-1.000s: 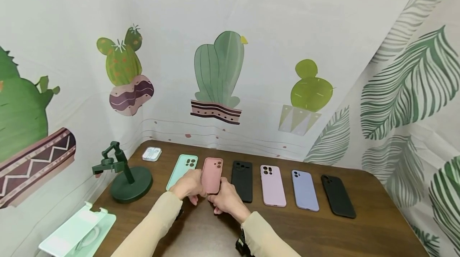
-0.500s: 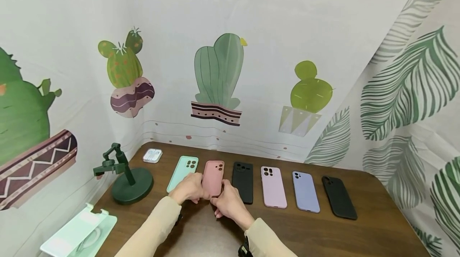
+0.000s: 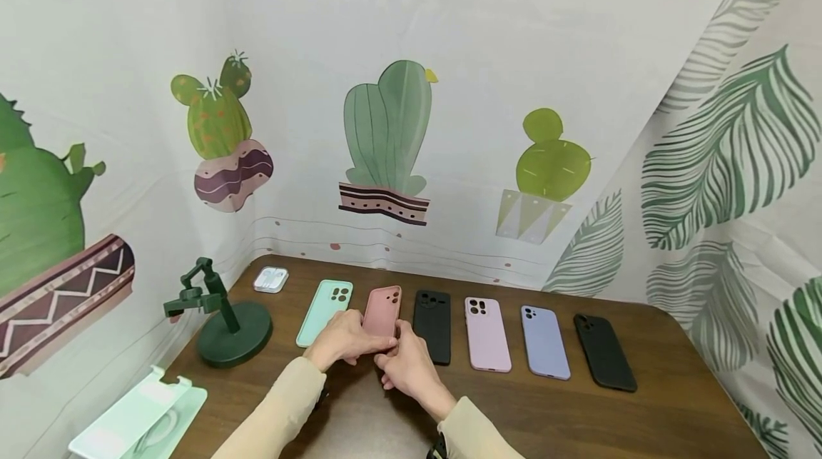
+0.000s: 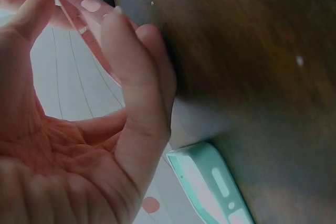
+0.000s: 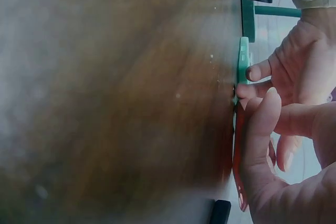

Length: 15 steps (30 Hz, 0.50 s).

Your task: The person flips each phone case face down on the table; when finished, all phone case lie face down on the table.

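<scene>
A pink phone case (image 3: 383, 310) lies between both hands, camera cutouts at its far end and its near end slightly raised. The left hand (image 3: 343, 339) pinches its near left part, thumb stretched across the near edge; in the left wrist view the left hand's fingers curl under a strip of the case. The right hand (image 3: 409, 365) grips the near right corner, its thumb and fingertips close to the left thumb. A mint green phone case (image 3: 321, 313) lies just left, beyond the left hand. Right of the pink one lies a black phone case (image 3: 432, 327).
Farther right along the row lie a light pink phone case (image 3: 488, 335), a lavender one (image 3: 545, 343) and another black one (image 3: 605, 352). A dark green stand (image 3: 232, 334), a small white box (image 3: 270, 279) and a mint holder (image 3: 138, 412) stand at the left of the brown table (image 3: 526, 416).
The pink case has come down toward the table and now tilts slightly. The left thumb has slid right across its near edge; the right hand stays at the corner.
</scene>
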Motion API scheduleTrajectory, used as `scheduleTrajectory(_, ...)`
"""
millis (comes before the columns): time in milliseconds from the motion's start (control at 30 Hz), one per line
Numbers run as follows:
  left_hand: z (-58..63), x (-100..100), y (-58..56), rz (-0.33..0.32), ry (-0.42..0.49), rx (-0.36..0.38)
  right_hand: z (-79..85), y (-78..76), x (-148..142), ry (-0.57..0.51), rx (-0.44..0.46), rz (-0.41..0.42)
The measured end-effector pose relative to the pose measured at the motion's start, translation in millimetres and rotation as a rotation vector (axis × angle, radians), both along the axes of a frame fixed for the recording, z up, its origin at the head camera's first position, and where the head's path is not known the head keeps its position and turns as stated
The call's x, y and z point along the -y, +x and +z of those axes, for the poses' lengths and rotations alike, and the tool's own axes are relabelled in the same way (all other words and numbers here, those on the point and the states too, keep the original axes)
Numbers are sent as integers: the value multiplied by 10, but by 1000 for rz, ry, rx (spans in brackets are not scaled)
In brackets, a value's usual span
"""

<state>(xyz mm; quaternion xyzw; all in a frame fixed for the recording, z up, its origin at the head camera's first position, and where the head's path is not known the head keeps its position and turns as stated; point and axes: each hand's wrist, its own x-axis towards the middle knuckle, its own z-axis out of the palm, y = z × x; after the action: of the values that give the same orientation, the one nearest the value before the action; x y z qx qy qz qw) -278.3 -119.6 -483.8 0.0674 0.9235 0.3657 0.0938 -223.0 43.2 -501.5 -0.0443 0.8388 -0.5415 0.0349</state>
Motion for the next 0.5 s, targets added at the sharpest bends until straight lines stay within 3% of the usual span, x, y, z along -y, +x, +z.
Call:
scheduleTrajectory(267,-40,-40,-18,26,-15,12,30,46,2,-1,-24,3)
scheduleTrajectory(500,4,-65,0,53,-36,53,23,62,0,-2,-80,2)
